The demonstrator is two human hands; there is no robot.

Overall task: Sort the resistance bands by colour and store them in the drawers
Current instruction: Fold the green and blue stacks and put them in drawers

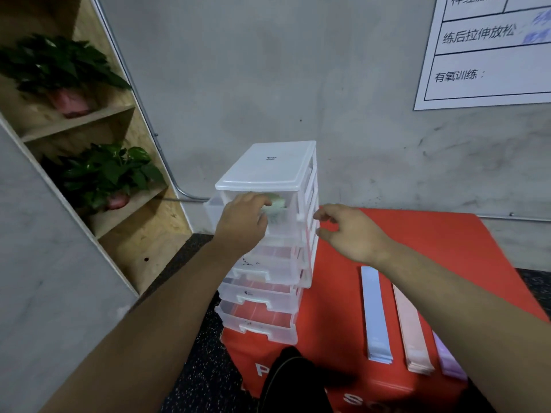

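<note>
On the red box, at its left edge, stands a clear plastic drawer unit with a white lid. Its top drawer is pulled out toward the person. The lower drawers each sit a little ajar, in steps.

A pale green resistance band lies bunched inside the top drawer, toward its right side. The left hand reaches into that drawer from above. Its fingers bend down onto the green band and touch it. The fingertips are hidden behind the band and the drawer wall, so I cannot tell whether they pinch it or only rest on it.

The right hand hovers just beside the unit's right front corner, apart from it. Its thumb and fingers are loosely curled with a gap between them, and they hold nothing.

Three more bands lie flat and parallel on the box, to the right of the unit and under the right forearm. A blue band is nearest the drawers, a pink band is next to it, and a purple band lies furthest right, partly covered by the arm.

To the left, a plywood shelf holds two potted plants. A printed chart hangs on the grey wall, upper right.
</note>
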